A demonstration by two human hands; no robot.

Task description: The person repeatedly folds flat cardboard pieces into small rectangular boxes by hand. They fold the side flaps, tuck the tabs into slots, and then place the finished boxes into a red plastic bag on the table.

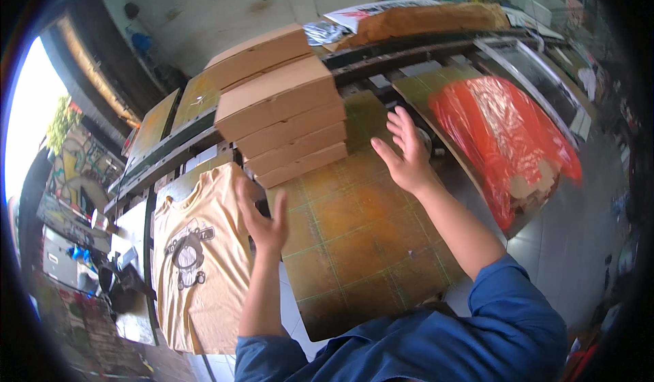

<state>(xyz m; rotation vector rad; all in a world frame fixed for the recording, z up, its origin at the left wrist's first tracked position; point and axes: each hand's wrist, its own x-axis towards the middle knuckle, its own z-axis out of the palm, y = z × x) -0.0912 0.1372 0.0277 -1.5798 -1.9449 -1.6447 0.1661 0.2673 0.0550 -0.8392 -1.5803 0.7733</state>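
Both of my hands are raised with fingers apart and nothing in them. My left hand (264,222) hovers by the right edge of a pale yellow T-shirt (221,246) with a dark printed figure, spread flat on a board. To the right, my right hand (407,154) is held up over the far right part of a worn brown board (361,225) marked with green grid lines. Between and beyond the hands stands a stack of flat brown cardboard boxes (293,123) at that board's far end. Neither hand appears to touch the boxes.
Another cardboard box pile (255,55) stands behind. Right of me, a red plastic bag (504,130) with torn brown paper lies on a board. A framed screen (531,75) rests beyond it. A long brown paper-wrapped bundle (436,24) lies at the back. Dark clutter (116,286) sits at left.
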